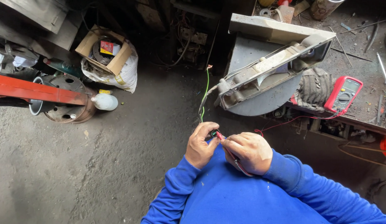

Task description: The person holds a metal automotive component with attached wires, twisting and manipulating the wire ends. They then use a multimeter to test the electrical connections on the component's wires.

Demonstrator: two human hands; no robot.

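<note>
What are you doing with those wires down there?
A person in a blue sweater holds a red test probe in the right hand and presses its tip to the end of a green wire pinched in the left hand. The green wire runs up to a grey metal lamp housing on the bench. A red multimeter lies on the bench, with its thin red lead running down toward the hands.

My view is evenly lit by soft daylight on the concrete floor [97, 166]; the upper centre falls into deep shadow. No glare. Focus is sharp throughout. Wide-angle distortion bends the frame edges.
</note>
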